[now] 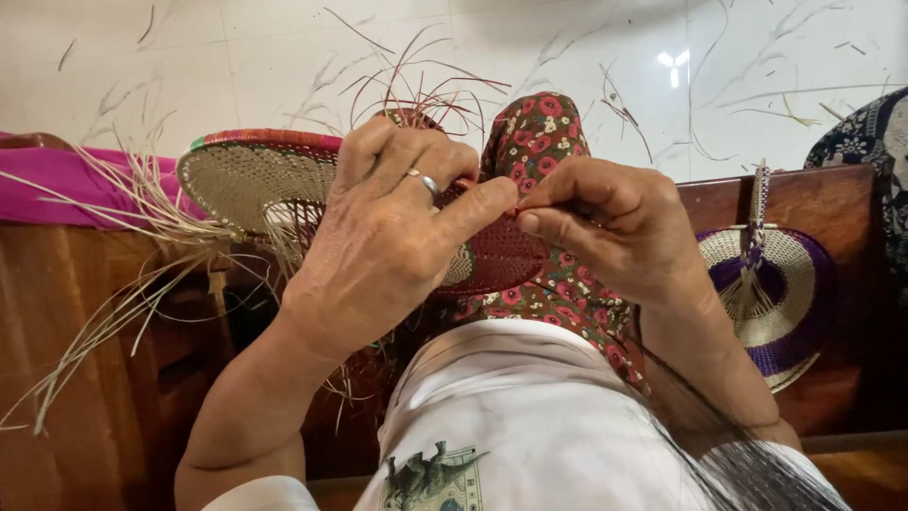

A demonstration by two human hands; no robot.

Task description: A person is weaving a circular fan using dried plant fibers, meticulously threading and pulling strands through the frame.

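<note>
Across our lap, over the floral-trousered knee [544,132], lies the woven fan [255,175] we are working on, its pale centre ringed with dark red and its rim banded in red and green. We judge the step to be weaving the red border: our left hand [388,237] clamps the fan's edge, thumb and forefinger closed on it, while our right hand [605,222] is pinched shut on a thin red strand at the same spot. The next pull seems to call for steady tension without slackening the left grip. Around us, the wooden surface [85,312] carries loose pale straw [142,227] trailing toward the work, where it could snag. A finished purple-and-cream fan [771,293] rests well apart on the right.
</note>
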